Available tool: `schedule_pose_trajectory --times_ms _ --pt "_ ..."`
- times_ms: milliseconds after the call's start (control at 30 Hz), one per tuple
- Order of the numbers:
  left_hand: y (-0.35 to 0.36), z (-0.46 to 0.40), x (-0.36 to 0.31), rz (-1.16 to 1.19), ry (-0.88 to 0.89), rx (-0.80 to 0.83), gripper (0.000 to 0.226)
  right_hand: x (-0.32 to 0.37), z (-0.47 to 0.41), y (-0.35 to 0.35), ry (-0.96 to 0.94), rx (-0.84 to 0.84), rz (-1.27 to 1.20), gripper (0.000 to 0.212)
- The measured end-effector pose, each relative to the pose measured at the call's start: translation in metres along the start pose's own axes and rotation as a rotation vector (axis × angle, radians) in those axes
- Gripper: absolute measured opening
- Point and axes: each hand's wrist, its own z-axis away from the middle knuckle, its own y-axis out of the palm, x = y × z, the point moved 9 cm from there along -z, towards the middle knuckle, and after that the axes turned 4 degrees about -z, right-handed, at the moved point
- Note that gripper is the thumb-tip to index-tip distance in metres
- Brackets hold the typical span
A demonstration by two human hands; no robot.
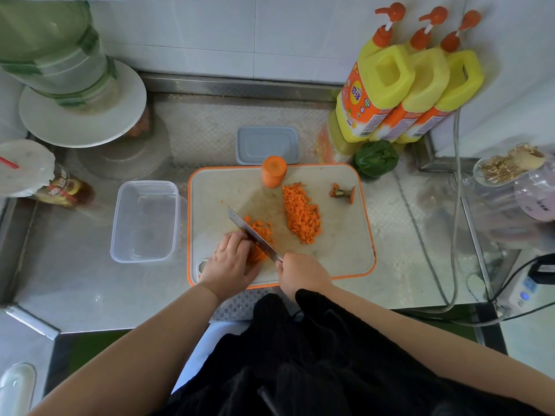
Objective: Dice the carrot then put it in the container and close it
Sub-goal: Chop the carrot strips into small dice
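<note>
An orange-rimmed cutting board (339,253) lies on the steel counter. My left hand (229,261) presses curled fingers down on carrot strips (260,254) near the board's front. My right hand (301,273) grips the handle of a knife (252,232), whose blade lies against the left knuckles. Fresh dice (262,228) sit beyond the blade. A larger pile of diced carrot (301,216) lies mid-board. An uncut carrot chunk (273,171) stands at the far edge, the carrot top (342,193) to its right. The clear container (144,220) stands empty left of the board; its grey lid (267,144) lies behind the board.
Three yellow detergent bottles (405,82) stand at the back right with a green vegetable (375,159) below them. A water jug on a white stand (78,106) and a sealed drink cup (33,175) occupy the left. A blender and cables (456,205) are on the right.
</note>
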Motion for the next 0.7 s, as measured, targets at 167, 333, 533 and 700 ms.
schedule_pose_trajectory --times_ms 167,333,533,700 --pt "0.001 0.0 -0.001 0.001 -0.007 -0.027 0.034 0.0 -0.009 0.01 0.023 0.011 -0.021 0.011" --pt "0.0 0.001 -0.002 0.005 -0.018 -0.028 0.034 -0.003 -0.012 0.023 0.032 0.008 -0.063 0.013" --pt "-0.003 0.004 -0.004 -0.028 -0.034 -0.064 0.023 -0.008 -0.021 0.008 0.043 0.025 -0.183 0.034" --pt "-0.005 0.009 -0.009 -0.064 -0.08 -0.092 0.025 -0.009 -0.015 0.001 0.037 0.001 -0.182 0.036"
